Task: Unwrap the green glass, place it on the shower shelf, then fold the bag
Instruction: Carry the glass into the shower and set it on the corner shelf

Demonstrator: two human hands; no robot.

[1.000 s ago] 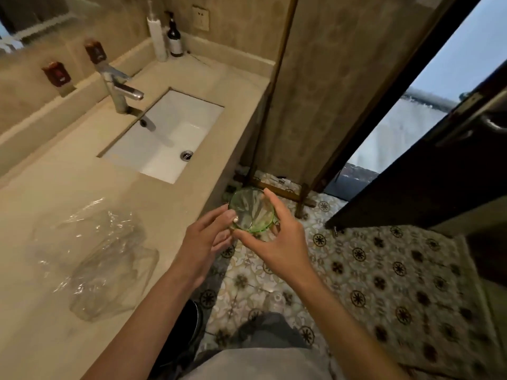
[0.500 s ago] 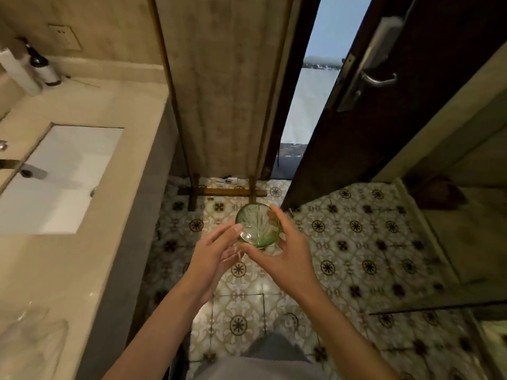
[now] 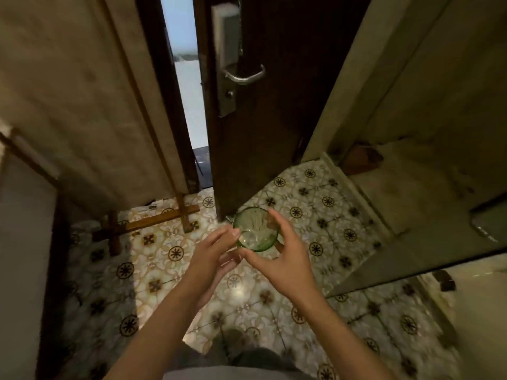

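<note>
The green glass (image 3: 256,230) is bare, with no wrap on it, and I look down into its round ribbed mouth. My right hand (image 3: 285,259) grips it from the right, thumb under the near rim and fingers curled over the far side. My left hand (image 3: 212,257) touches the glass's left rim with its fingertips, the other fingers loosely spread. Both hands hold the glass above the patterned floor. The plastic bag is out of view.
A dark wooden door (image 3: 263,105) with a metal lever handle (image 3: 244,76) stands ajar straight ahead. A beige ledge or step (image 3: 411,204) runs along the right beside the shower wall. A wooden frame (image 3: 153,220) rests on the patterned tile floor (image 3: 170,259) at left.
The view has swung right, away from the sink counter and the bag, toward the door and the shower side. Both hands keep the same hold on the glass.
</note>
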